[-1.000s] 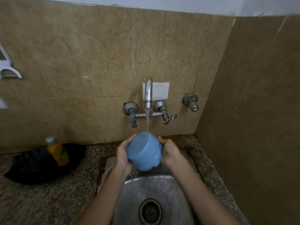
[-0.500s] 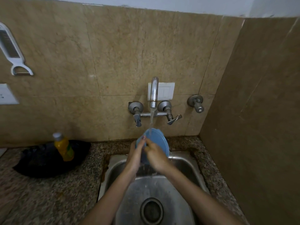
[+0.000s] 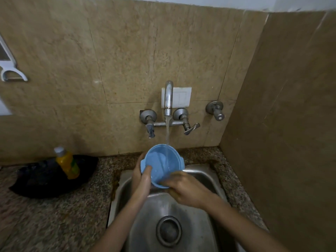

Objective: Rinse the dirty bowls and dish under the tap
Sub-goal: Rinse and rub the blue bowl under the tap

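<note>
A light blue plastic bowl [image 3: 160, 160] is held over the steel sink [image 3: 203, 175], its mouth tilted up toward me. Water runs from the tap [image 3: 168, 99] straight into the bowl. My left hand [image 3: 141, 176] grips the bowl's left rim, thumb inside. My right hand [image 3: 187, 190] holds the near lower rim, fingers at the bowl's edge. No other bowl or dish is in view.
A yellow soap bottle [image 3: 66, 163] stands on a black bag [image 3: 45, 177] on the granite counter [image 3: 54, 215] to the left. Two tap handles and a separate valve [image 3: 216, 110] stick out of the tiled wall. A peeler [image 3: 9, 70] hangs at far left. The drain [image 3: 169, 230] sits below.
The bowl was bottom-up toward me a second ago, then edge-on; now its open mouth faces up under the stream. My right hand slid down to the near rim.
</note>
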